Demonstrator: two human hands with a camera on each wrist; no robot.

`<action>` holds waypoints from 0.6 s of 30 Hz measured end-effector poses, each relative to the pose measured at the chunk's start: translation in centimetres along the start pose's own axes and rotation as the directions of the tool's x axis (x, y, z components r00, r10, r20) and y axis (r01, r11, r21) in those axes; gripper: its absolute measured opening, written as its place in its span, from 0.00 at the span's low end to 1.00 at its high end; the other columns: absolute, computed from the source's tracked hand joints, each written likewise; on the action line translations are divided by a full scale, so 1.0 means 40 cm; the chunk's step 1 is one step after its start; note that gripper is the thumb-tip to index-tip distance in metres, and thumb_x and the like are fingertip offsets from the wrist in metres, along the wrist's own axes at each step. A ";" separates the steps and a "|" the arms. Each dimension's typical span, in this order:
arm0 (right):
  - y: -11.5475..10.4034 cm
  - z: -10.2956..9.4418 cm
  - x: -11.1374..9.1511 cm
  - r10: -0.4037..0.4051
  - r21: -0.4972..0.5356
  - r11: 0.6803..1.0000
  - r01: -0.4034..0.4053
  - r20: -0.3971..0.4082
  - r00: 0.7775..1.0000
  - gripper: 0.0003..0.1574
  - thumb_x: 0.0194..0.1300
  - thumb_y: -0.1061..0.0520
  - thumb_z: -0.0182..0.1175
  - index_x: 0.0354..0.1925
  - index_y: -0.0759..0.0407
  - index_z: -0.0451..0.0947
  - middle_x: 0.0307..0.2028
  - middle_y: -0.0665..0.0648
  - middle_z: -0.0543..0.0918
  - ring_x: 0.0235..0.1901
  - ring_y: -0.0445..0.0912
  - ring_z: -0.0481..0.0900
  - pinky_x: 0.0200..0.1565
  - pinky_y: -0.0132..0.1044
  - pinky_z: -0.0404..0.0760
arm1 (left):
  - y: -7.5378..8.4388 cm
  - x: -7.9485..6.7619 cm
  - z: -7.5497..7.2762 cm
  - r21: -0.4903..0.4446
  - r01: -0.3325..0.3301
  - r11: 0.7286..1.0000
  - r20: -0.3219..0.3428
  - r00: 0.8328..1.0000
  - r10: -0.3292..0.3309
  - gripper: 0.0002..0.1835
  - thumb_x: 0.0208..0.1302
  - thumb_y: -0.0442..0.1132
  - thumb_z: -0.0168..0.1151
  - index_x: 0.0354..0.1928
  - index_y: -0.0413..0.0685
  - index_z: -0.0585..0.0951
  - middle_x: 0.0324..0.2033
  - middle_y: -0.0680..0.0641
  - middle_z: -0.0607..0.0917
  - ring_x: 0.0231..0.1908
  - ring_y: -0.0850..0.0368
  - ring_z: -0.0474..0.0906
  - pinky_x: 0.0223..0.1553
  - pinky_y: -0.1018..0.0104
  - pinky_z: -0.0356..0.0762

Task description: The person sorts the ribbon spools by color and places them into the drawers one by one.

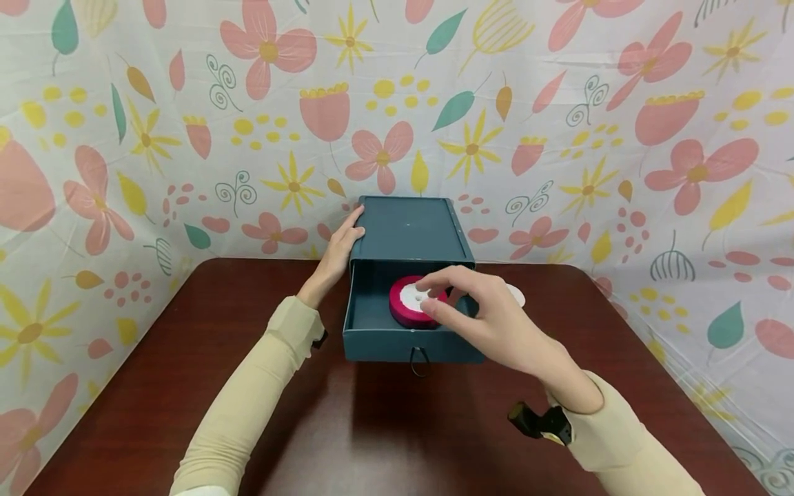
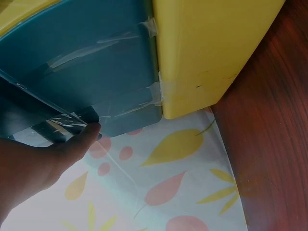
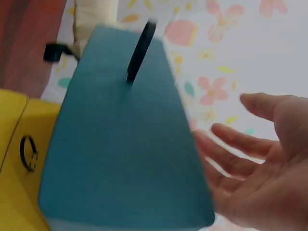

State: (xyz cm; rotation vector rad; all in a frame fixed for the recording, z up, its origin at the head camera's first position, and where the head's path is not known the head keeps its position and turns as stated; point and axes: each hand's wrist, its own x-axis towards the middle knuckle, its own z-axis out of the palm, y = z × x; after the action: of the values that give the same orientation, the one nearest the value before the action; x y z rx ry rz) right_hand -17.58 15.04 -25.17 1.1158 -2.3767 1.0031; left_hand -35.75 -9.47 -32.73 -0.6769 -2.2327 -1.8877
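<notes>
One spool (image 1: pixel 406 302) lies just left of the nearer right hand (image 1: pixel 490 317), fingers parted, empty; the left hand (image 1: pixel 336 256), unclenched, touches the box (image 1: pixel 406 231).

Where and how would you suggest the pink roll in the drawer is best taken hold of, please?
I would pinch the pink roll across its round outer rim, coming from above: its white face is turned up, and the drawer is open on top here, while its walls would likely hinder a sideways approach.
</notes>
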 end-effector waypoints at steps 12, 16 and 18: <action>-0.061 0.045 -0.103 -0.147 0.503 0.861 -0.075 0.387 0.910 0.19 0.68 0.67 0.52 0.53 0.53 0.78 0.42 0.53 0.85 0.40 0.38 0.82 0.42 0.34 0.82 | 0.052 -0.019 -0.003 -0.026 0.032 0.999 0.035 0.999 -0.032 0.31 0.73 0.42 0.38 0.76 0.49 0.51 0.77 0.46 0.48 0.76 0.50 0.43 0.75 0.49 0.45; -0.044 0.094 -0.130 -0.164 0.602 0.760 -0.243 0.540 0.825 0.16 0.71 0.64 0.50 0.53 0.58 0.77 0.41 0.61 0.85 0.39 0.37 0.82 0.44 0.36 0.83 | 0.084 -0.037 -0.001 -0.018 0.035 0.999 0.038 0.999 -0.034 0.31 0.73 0.40 0.38 0.76 0.46 0.51 0.76 0.44 0.48 0.76 0.49 0.44 0.74 0.49 0.46; -0.029 0.120 -0.143 -0.167 0.626 0.717 -0.307 0.582 0.796 0.15 0.73 0.62 0.48 0.54 0.61 0.76 0.40 0.65 0.84 0.37 0.35 0.81 0.43 0.36 0.84 | 0.086 -0.038 0.000 -0.024 0.036 0.999 0.038 0.999 -0.035 0.31 0.73 0.40 0.38 0.76 0.46 0.51 0.77 0.44 0.48 0.76 0.49 0.44 0.75 0.50 0.46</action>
State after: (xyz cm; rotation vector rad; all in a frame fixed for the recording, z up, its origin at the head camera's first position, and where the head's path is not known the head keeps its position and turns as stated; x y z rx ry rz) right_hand -13.05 14.16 -31.13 1.8584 -2.5635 1.9382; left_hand -32.95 -9.48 -30.24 -0.6868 -2.2627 -1.9383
